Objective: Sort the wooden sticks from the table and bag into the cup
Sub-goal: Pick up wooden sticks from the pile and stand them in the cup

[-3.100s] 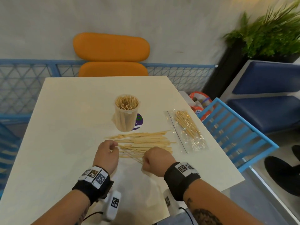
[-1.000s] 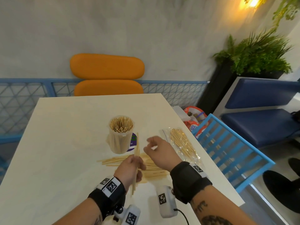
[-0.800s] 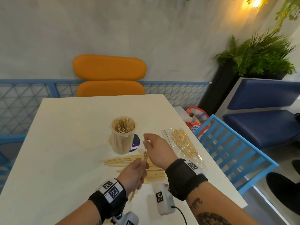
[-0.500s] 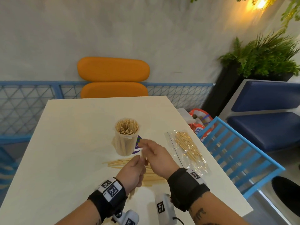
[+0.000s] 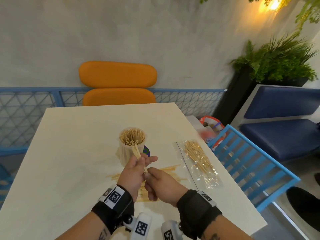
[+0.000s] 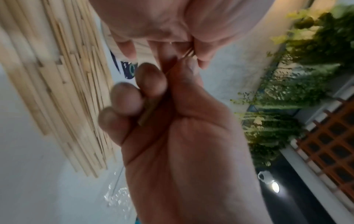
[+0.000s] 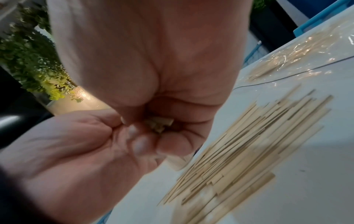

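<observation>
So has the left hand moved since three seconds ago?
Yes. The left hand has lifted off the loose sticks on the table and moved toward the cup, gripping a small bundle of sticks.

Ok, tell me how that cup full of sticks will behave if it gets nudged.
The cup is tall, narrow and packed with upright sticks, so it probably tips rather than slides. Its thin translucent wall likely flexes when squeezed.

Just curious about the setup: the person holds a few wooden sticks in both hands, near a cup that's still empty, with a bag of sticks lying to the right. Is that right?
Not quite: the cup isn't empty; the head view shows it packed with sticks. The rest holds: the left hand and right hand hold a few sticks, and the bag lies to the right.
</observation>
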Available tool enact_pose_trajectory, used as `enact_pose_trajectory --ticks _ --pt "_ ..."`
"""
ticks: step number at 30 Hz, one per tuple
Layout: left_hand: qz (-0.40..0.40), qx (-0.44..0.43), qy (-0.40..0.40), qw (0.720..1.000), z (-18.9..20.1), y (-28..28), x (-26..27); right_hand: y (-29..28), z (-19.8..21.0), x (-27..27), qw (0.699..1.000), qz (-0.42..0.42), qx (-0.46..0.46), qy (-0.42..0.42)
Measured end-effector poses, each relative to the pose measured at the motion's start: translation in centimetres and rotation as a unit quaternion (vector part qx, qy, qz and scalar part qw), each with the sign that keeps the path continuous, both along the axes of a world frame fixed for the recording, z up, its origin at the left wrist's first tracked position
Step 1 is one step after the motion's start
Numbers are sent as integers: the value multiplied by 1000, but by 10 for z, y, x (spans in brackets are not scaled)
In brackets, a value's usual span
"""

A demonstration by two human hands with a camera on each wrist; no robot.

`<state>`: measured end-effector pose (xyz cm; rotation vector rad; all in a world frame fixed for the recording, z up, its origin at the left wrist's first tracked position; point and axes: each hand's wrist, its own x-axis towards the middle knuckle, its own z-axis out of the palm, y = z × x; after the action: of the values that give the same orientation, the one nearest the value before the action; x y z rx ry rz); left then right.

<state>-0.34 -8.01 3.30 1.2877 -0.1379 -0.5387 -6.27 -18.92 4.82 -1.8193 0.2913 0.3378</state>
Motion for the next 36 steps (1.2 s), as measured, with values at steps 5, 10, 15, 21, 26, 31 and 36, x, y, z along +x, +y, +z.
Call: enact_pose_trajectory --ticks 5,10,15,21,26,31,36 --pt "55 7 -71 996 2 2 8 -2 -2 -2 998 -27 50 23" --pt "42 22 -78 996 6 1 10 -2 -5 1 995 -61 73 19" --pt "11 51 -130 990 8 4 17 -1 -10 8 994 -81 73 -28" --pt "27 70 -203 976 41 12 47 -7 -6 23 986 -109 97 -87" --pt "133 55 -247 958 78 19 96 -20 -4 35 987 -136 43 -79" --pt "164 83 -298 937 89 7 117 -28 -9 50 982 -146 -32 -117" --pt "154 147 -355 910 70 -3 119 -31 -9 69 975 -117 -117 -147"
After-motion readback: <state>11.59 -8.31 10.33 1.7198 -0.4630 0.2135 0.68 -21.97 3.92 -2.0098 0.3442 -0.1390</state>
